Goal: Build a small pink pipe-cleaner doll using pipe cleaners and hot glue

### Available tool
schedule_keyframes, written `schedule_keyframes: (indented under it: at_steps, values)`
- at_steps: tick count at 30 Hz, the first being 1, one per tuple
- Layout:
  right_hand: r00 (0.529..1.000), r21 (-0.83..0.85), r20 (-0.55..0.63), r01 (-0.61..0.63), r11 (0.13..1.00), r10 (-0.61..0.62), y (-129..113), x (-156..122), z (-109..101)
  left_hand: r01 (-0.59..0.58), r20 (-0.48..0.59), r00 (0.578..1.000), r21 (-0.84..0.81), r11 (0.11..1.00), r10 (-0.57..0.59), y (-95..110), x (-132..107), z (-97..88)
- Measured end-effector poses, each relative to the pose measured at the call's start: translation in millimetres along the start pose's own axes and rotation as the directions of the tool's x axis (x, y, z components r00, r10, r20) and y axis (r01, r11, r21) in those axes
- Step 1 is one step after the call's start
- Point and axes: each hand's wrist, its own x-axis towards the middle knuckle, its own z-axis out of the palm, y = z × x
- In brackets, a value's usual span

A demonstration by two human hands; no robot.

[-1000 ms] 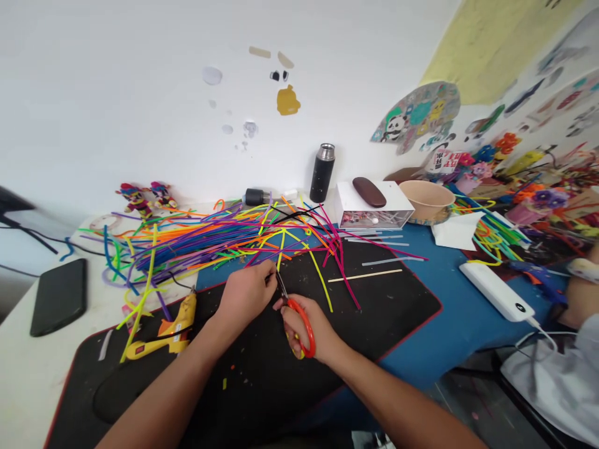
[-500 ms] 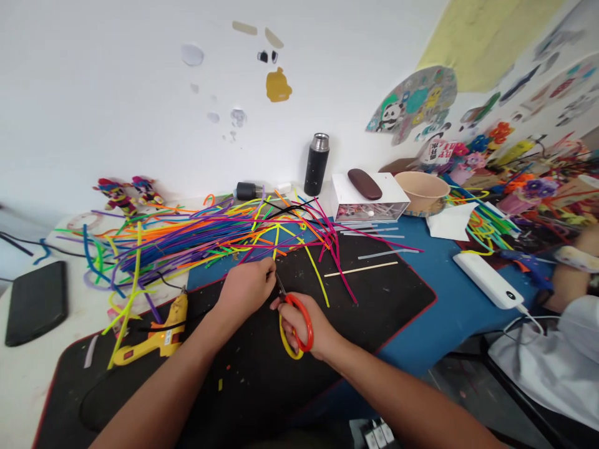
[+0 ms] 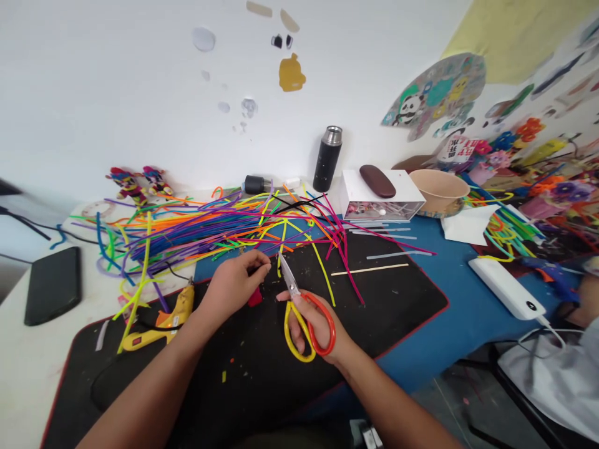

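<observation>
My right hand point(image 3: 314, 321) grips scissors point(image 3: 302, 312) with one red and one yellow handle loop; the blades point up and away over the black mat point(image 3: 384, 305). My left hand point(image 3: 234, 280) is pinched shut on a small dark piece I cannot make out, just left of the blade tips. A small red piece point(image 3: 255, 297) lies on the mat under that hand. A big pile of coloured pipe cleaners point(image 3: 201, 231) is spread just beyond both hands.
A yellow glue gun point(image 3: 161, 318) lies left on the mat, a black phone point(image 3: 52, 284) further left. A black flask point(image 3: 327, 159), a white box point(image 3: 381, 196), a bowl point(image 3: 437, 190) and a white power bank point(image 3: 508, 288) stand behind and right. Another person's sleeve point(image 3: 561, 368) is at the right edge.
The scissors have come away from my left hand and moved slightly right. A small red piece now lies on the mat under my left hand.
</observation>
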Motion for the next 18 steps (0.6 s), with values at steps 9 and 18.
schedule_keyframes:
  at_steps: [9, 18]
  values:
    - [0.986, 0.104, 0.149, 0.063, 0.993, -0.079, 7.9, 1.9, -16.7, 0.003, 0.001, 1.0, -0.025, 1.0, -0.003, 4.4, -0.6, -6.1]
    - [0.994, 0.117, 0.013, 0.107, 0.987, -0.109, -25.3, 22.0, -20.6, -0.014, 0.048, 0.999, 0.139, 0.99, 0.007, 6.8, 0.3, -1.0]
